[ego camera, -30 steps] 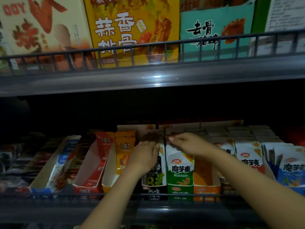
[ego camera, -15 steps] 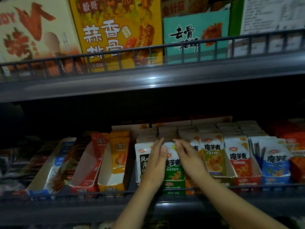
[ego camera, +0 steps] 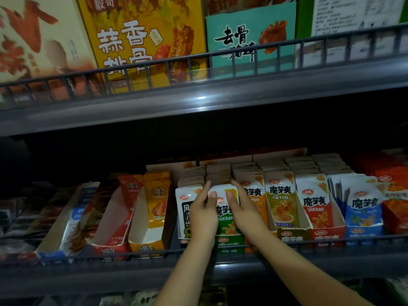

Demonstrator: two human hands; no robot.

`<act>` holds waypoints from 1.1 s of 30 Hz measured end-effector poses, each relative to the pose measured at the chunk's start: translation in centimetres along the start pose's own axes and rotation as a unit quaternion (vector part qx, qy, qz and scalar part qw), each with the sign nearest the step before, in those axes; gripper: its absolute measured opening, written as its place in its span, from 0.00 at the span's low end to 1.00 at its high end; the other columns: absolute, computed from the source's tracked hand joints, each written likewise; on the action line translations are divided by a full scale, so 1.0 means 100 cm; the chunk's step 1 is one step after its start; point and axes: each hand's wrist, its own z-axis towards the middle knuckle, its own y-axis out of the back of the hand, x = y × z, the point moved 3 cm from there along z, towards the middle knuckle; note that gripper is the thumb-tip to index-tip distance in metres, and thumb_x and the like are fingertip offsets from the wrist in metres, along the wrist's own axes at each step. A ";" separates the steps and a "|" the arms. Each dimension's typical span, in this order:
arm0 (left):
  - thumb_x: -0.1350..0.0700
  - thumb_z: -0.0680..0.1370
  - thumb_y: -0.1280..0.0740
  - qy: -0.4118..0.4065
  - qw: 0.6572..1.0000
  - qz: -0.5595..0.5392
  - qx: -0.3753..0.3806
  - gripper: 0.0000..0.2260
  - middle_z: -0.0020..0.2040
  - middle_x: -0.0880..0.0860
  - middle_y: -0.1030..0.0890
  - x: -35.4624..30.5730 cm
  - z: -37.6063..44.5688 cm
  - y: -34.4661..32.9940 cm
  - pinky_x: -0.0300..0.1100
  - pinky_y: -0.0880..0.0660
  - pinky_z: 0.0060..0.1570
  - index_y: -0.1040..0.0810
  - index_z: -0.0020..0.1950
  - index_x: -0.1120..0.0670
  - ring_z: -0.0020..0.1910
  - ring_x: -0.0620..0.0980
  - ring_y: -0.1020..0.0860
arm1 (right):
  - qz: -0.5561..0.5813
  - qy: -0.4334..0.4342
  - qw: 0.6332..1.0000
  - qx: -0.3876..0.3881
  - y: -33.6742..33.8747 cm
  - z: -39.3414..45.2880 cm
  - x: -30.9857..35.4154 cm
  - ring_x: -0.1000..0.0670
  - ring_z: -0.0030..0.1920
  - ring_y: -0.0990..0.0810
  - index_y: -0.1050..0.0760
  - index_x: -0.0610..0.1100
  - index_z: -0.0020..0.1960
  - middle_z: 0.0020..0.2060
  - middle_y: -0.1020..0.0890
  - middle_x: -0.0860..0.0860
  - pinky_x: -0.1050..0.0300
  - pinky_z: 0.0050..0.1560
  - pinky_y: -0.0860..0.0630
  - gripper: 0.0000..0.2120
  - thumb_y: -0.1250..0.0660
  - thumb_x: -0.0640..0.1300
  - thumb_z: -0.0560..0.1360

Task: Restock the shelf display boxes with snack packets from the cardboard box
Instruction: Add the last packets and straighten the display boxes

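Green-fronted packet (ego camera: 227,214) stands upright, long axis twelve to six; left hand (ego camera: 204,214) flanks it at nine, right hand (ego camera: 242,212) at three; both hands' fingers grasping its edges, equally near.

At centre frame the left hand (ego camera: 204,214) and right hand (ego camera: 244,212) cover much of the green packet (ego camera: 225,214) and the display box (ego camera: 230,241) below it. Far-left goods (ego camera: 24,217) on the lower shelf (ego camera: 110,274) are dark and blurred. The frame's top edge crops the yellow carton (ego camera: 141,38), and the white label (ego camera: 357,12) at upper right is unreadably small.
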 end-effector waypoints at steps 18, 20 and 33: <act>0.51 0.82 0.44 -0.119 0.888 0.425 0.130 0.14 0.59 0.56 0.21 -0.031 0.050 -0.007 0.48 0.39 0.65 0.24 0.62 0.54 0.61 0.55 0.27 | -0.155 0.064 0.985 -0.046 0.017 0.017 0.012 0.48 0.67 0.34 0.33 0.45 0.69 0.65 0.28 0.48 0.60 0.62 0.36 0.21 0.39 0.51 0.79; 0.52 0.83 0.48 -0.103 0.864 0.453 0.195 0.18 0.67 0.58 0.26 -0.026 0.059 -0.012 0.50 0.39 0.68 0.29 0.68 0.56 0.66 0.56 0.30 | -0.129 0.042 0.990 -0.035 0.016 0.016 0.006 0.48 0.67 0.33 0.34 0.45 0.71 0.67 0.29 0.48 0.57 0.65 0.35 0.23 0.40 0.52 0.79; 0.52 0.82 0.49 -0.113 0.846 0.486 0.190 0.17 0.38 0.56 0.25 -0.020 0.063 -0.001 0.44 0.38 0.38 0.28 0.39 0.58 0.47 0.59 0.25 | 0.016 0.012 1.000 0.021 0.020 0.001 -0.005 0.60 0.59 0.35 0.38 0.56 0.72 0.71 0.35 0.54 0.79 0.42 0.35 0.21 0.43 0.53 0.80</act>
